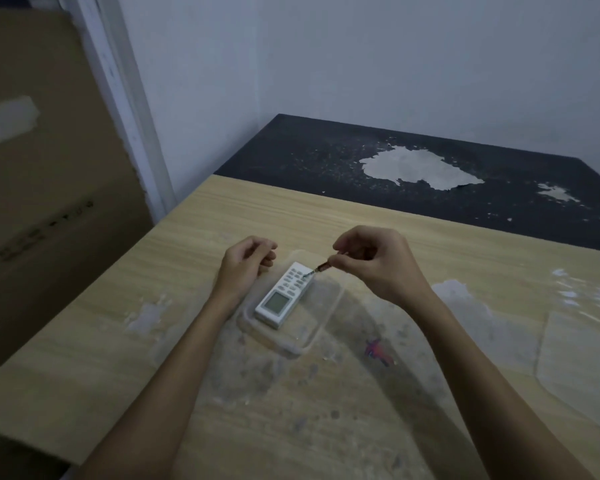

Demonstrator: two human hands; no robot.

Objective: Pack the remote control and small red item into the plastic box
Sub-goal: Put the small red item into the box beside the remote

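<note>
A white remote control (284, 293) with a small screen and several buttons lies inside a clear plastic box (312, 332) on the wooden table. My right hand (378, 263) pinches a small red item (321, 267) by its end; the item's tip hangs just over the remote's button end. My left hand (248, 263) rests at the box's far left edge, fingers curled, with nothing visible in it.
The wooden table (222, 393) has worn pale patches and a red-blue mark (378, 351). A clear plastic sheet, perhaps the lid (582, 348), lies at the right. Behind is a dark peeling surface (413, 168). A large cardboard box (42, 202) stands at left.
</note>
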